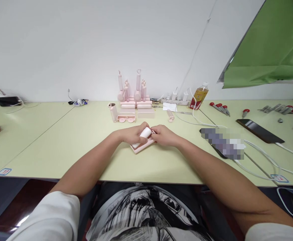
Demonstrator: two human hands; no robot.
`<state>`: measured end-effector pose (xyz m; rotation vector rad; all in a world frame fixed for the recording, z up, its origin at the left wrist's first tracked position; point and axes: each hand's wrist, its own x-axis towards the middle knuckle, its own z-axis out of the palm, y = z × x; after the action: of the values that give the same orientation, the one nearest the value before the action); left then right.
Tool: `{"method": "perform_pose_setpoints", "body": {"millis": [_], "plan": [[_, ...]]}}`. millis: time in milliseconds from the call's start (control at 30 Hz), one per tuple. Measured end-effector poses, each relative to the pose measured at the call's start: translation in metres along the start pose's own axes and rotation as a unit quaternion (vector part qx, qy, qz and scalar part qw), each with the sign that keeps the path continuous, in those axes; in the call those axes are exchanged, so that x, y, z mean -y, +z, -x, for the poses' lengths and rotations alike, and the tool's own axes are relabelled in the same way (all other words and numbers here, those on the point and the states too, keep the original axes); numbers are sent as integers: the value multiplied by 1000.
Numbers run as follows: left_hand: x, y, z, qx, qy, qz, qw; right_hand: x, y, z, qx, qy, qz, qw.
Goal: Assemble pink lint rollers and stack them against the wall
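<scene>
Just in front of me, my left hand (135, 134) is closed around a white cylinder (145, 133), its thumb lying along the side. Beneath it is a pink plastic case (142, 148), tilted, with one corner near the table top. My right hand (163, 135) pinches the case's right end, where a small pink loop (153, 132) shows by the fingertips. The fingers partly hide how the cylinder sits in the case. Beyond my hands stand an open pink tube (113, 112) and a shallow pink tray (126, 118) with two round parts. A small pink cylinder (170, 115) lies to the right.
Against the wall stand several pink pieces (138, 83), some upright with loops. A power strip (176, 100) and a drink bottle (199, 96) are to their right. Phones (260, 130), white cables (259, 152) and red-ended tools (219, 107) lie on the right.
</scene>
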<state>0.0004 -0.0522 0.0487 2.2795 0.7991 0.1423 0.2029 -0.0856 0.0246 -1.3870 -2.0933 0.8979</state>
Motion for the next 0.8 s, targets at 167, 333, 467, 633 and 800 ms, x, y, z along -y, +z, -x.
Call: {"method": "perform_pose_setpoints", "body": {"millis": [167, 333, 467, 633, 800], "plan": [[-4, -3, -1, 3, 4, 20, 1000, -1, -3, -1, 8, 3, -39, 999], [-3, -3, -3, 8, 32, 21, 999, 1, -6, 2, 15, 1, -92, 996], [1, 1, -2, -8, 58, 29, 998, 2, -11, 5, 32, -18, -145, 989], [5, 8, 1, -89, 124, 15, 988, -6, -18, 3, 20, -27, -209, 977], [6, 13, 1, -149, 94, -33, 984, -11, -15, -1, -30, -22, -249, 968]]}}
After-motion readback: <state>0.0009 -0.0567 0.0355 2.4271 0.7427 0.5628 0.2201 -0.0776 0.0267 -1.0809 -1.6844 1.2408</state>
